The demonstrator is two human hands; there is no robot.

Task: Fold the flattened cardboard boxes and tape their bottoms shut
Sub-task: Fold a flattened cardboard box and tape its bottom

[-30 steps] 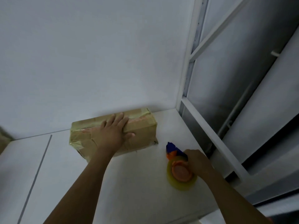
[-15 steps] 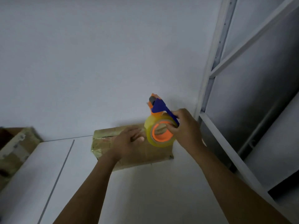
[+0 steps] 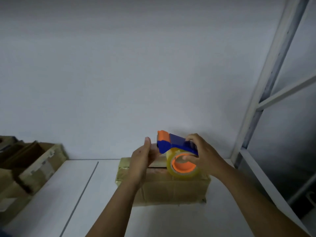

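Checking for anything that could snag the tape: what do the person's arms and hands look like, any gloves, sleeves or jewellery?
Both forearms are bare up to the bottom edge of the picture; no sleeve or cuff shows. The left hand and right hand are ungloved, with no watch, bracelet or ring visible at the wrists or fingers. The light is dim, so a thin ring could be missed.

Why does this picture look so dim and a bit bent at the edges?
Head view: the light is low and bluish, with no glare; the wide lens makes the metal frame lean inward; the open cartons at the left edge look smeared, while the tape dispenser and the taped box stay fairly sharp.
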